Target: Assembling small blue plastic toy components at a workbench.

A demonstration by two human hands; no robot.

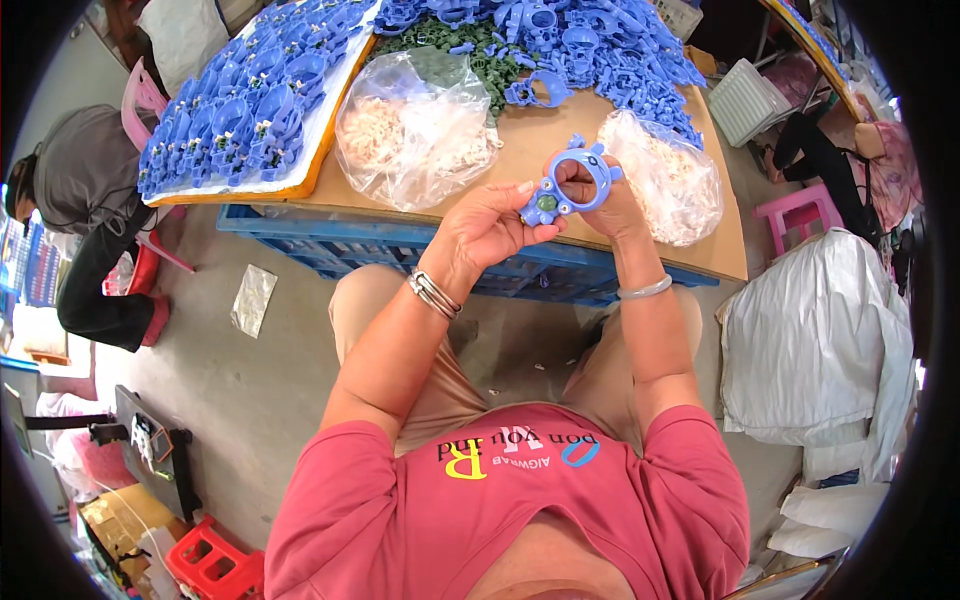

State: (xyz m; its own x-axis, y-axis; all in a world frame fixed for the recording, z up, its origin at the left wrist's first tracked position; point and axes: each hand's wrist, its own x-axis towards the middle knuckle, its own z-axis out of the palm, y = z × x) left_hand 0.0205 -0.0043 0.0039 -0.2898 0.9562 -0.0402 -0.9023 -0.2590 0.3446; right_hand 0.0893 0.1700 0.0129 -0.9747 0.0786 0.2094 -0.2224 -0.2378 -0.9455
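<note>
Both my hands hold up a blue plastic toy part [602, 178] above the table's near edge. Its upper end is a large ring with small ear-like knobs; the lower body carries a dark green piece and small pale round spots. My left hand [480, 228] pinches the lower body between thumb and fingers. At the ring, my right hand [615, 212] is closed, with some fingers showing through the opening. A clear bag of small cream-coloured pieces [690, 205] lies just right of my right hand. Another such bag [375, 175] rests left of my left hand.
A foam-lined tray [300, 165] of rowed blue parts stands at the table's left. Loose blue parts [640, 60] and dark green pieces [485, 55] are heaped at the back. A blue crate [330, 250] sits under the cardboard tabletop [725, 245]. Another person [90, 170] sits at left.
</note>
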